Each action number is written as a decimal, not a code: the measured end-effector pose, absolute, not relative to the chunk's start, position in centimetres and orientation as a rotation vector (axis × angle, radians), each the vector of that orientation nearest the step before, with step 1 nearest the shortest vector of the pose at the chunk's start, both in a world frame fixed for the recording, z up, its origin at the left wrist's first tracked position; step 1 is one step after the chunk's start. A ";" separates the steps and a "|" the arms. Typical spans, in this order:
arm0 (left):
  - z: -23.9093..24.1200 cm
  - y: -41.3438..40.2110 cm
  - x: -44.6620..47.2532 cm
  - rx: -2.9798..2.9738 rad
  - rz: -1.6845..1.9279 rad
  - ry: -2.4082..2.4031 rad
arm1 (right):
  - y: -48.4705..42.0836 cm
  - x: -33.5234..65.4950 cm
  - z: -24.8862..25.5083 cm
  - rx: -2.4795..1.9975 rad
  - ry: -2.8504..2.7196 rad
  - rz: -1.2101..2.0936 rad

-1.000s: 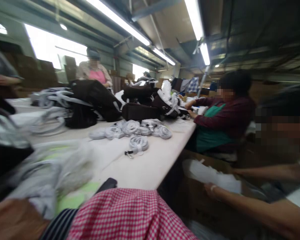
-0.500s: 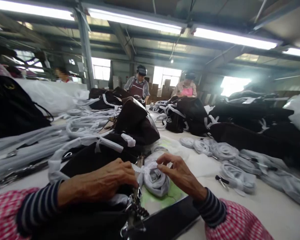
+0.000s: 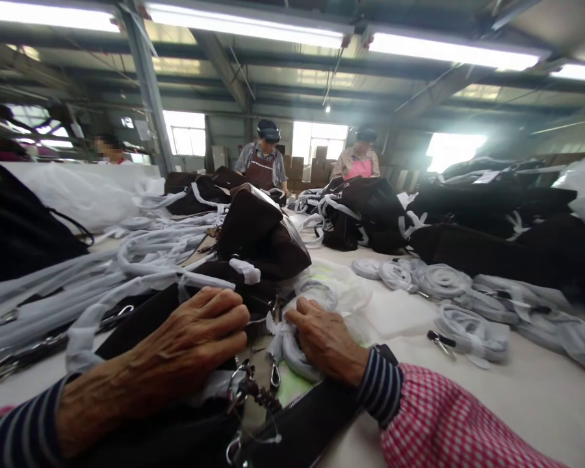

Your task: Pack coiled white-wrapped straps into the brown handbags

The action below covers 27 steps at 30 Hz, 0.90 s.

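the wrapped strap bundle (image 3: 292,344) lies on the surface (image 3: 517,396) right in front of the person, just beside the open edge of a black bag (image 3: 175,338), with a metal clip (image 3: 274,376) hanging at its near side. the right hand (image 3: 324,338) lies over the bundle, palm down, fingers curled around its top and pressing it flat; it grips the bundle loosely rather than pinching it. the wrist comes in from the lower right in a striped cuff (image 3: 380,390) under a red checked sleeve (image 3: 448,422). the left hand (image 3: 195,338) rests palm down on the black bag, fingers bent and spread across the dark fabric and a white wrapped handle (image 3: 127,299); it presses on the bag, and whether it closes on anything underneath cannot be told. a zipper pull with a chain (image 3: 246,390) shows just below its fingertips.

half a second ago the right hand was raised with its fingertips picking at the top of the bundle; now it has dropped flat onto it. the left hand has slid a little forward and opened out over the bag, where before it was bunched into a near fist at the bundle's left edge. the view has hardly moved.

further out, more coiled wrapped straps (image 3: 439,286) lie to the right on the surface, and dark bags (image 3: 365,221) are piled beyond. two other people (image 3: 263,162) stand at the far end, well apart from the hands.
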State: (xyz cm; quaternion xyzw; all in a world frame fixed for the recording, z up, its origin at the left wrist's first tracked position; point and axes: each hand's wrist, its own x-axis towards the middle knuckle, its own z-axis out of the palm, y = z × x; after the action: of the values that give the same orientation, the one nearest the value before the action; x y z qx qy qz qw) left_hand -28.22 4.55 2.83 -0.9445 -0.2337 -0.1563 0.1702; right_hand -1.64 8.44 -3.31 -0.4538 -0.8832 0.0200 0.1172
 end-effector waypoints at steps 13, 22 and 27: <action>1.6 4.1 -31.4 -2.422 -0.678 -0.565 | 9.8 -1.5 -1.2 -1.221 -2.687 0.088; 2.8 3.4 -28.1 -2.695 -0.556 -0.757 | 10.9 -1.5 -1.1 -1.317 -2.760 0.045; 1.9 4.0 -27.4 -2.969 -0.346 -0.949 | 9.8 -1.1 1.7 -1.384 -2.722 -0.122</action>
State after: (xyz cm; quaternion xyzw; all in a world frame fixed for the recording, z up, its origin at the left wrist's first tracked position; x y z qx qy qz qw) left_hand -27.44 4.03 1.91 -0.9467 -0.3025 -0.1103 0.0029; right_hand -1.14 9.80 1.65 -0.4524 -0.8899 -0.0398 0.0426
